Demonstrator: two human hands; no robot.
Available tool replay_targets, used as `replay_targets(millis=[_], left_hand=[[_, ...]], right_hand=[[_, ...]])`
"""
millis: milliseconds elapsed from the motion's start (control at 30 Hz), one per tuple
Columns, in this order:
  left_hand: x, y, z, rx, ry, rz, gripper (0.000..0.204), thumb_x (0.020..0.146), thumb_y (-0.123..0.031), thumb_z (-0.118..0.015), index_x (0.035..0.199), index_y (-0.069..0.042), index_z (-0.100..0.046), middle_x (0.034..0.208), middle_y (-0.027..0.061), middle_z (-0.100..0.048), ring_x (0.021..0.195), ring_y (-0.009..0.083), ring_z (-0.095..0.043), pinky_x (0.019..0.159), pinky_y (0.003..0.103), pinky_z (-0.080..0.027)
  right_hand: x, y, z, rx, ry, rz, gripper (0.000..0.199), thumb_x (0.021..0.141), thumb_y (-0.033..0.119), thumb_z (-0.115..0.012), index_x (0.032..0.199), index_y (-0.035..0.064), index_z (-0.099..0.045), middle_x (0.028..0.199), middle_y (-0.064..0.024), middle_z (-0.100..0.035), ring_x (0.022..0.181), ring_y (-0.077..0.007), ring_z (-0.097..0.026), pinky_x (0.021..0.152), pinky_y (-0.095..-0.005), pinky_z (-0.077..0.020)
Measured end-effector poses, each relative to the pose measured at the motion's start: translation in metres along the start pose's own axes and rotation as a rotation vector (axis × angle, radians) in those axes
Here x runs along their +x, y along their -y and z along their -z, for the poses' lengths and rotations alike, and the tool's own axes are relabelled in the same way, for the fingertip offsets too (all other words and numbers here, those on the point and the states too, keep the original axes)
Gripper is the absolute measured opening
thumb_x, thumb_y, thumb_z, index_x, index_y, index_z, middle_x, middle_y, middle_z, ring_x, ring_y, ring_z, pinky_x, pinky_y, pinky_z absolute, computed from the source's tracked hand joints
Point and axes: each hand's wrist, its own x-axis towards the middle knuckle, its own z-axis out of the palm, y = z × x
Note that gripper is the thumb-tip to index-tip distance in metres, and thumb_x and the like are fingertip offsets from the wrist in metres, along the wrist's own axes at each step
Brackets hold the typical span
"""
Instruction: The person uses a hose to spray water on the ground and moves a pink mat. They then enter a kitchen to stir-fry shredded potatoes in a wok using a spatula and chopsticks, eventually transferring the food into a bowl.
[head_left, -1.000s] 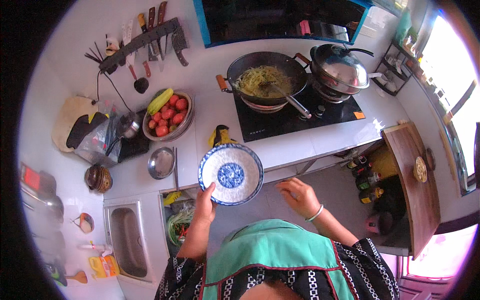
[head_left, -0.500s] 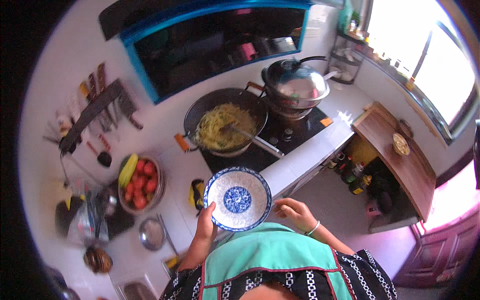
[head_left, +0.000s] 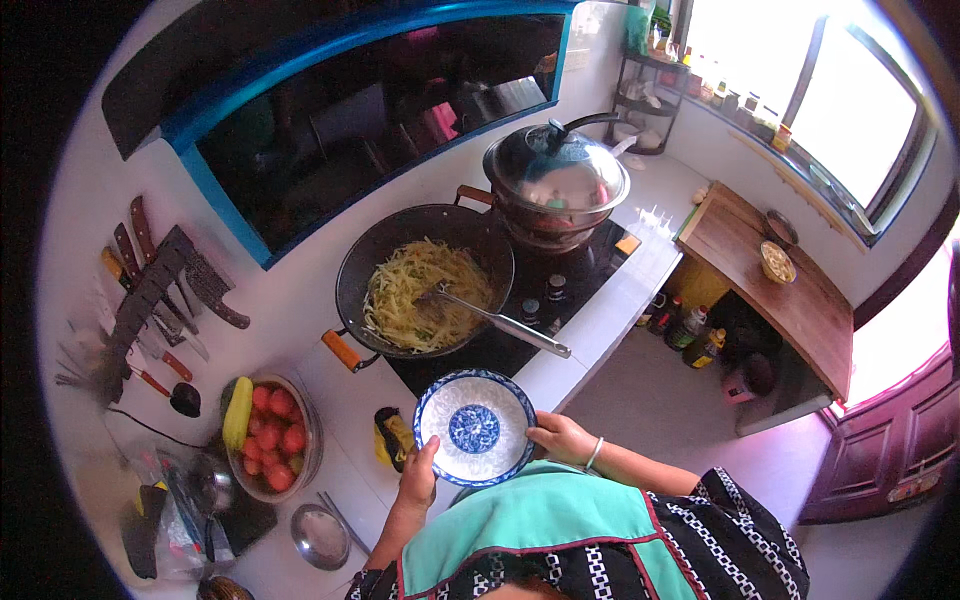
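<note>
A blue-and-white patterned plate [head_left: 500,420] is held level in front of my apron, its inside bare. My left hand [head_left: 418,477] grips its lower left rim, thumb on top and the fingers hidden beneath. On the right rim my right hand [head_left: 562,440] is closed, thumb over the edge. Just beyond the plate a black wok [head_left: 350,270] sits on the cooktop, holding pale shredded food [head_left: 405,290]. A metal spatula [head_left: 515,333] leans in the wok, its handle reaching out over the front right.
A lidded steel pot [head_left: 560,190] stands behind the wok. To the left are a bowl of red tomatoes [head_left: 270,430], a steel ladle or small bowl [head_left: 320,537] and a wall knife rack [head_left: 145,300]. A wooden counter [head_left: 740,240] with bottles [head_left: 690,328] below is on the right.
My right hand, apart from the plate before, has closed on its right rim. The view has shifted, and my left hand keeps its hold.
</note>
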Motion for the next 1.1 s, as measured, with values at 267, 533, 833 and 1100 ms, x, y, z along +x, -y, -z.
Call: replay_targets(millis=[267,533,833,1100], left_hand=[[0.036,0.105,0.096,-0.276,-0.048,0.375,0.052,0.085,-0.054,-0.040,0.113,-0.011,-0.049,0.117,0.0073,-0.051,0.098,0.0215,-0.054,0.084,0.037,-0.042],[0.105,0.166,0.167,-0.298,-0.518,0.417,0.027,0.083,-0.026,-0.056,0.103,-0.009,-0.051,0.087,0.0056,-0.056,0.073,0.0162,-0.055,0.065,0.029,-0.048],[0.170,0.051,0.147,-0.234,-0.411,-0.118,0.022,0.086,-0.019,-0.050,0.104,-0.006,-0.052,0.091,0.0032,-0.060,0.082,0.0148,-0.057,0.075,0.029,-0.044],[0.007,0.057,0.060,-0.300,-0.685,0.118,0.017,0.087,-0.014,-0.049,0.101,-0.005,-0.054,0.094,0.0090,-0.061,0.086,0.0196,-0.060,0.073,0.027,-0.049]], right_hand=[[0.039,-0.056,0.007,-0.250,-0.021,-0.195,0.029,0.081,0.022,-0.050,0.094,-0.0033,-0.057,0.082,-0.0155,-0.060,0.073,-0.0233,-0.057,0.068,-0.0356,-0.0455],[0.039,-0.044,0.017,-0.037,0.033,-0.510,0.024,0.083,0.017,-0.047,0.090,-0.0043,-0.057,0.074,-0.0127,-0.062,0.060,-0.0199,-0.061,0.054,-0.0305,-0.0506],[0.062,-0.112,0.004,-0.085,0.180,-0.547,0.021,0.088,0.017,-0.045,0.093,-0.0002,-0.056,0.069,-0.0078,-0.061,0.056,-0.0147,-0.059,0.050,-0.0262,-0.0498],[0.106,-0.152,-0.016,0.296,0.146,-0.518,0.019,0.080,0.018,-0.059,0.092,0.0048,-0.053,0.079,-0.0096,-0.062,0.065,-0.0151,-0.060,0.060,-0.0277,-0.0503]])
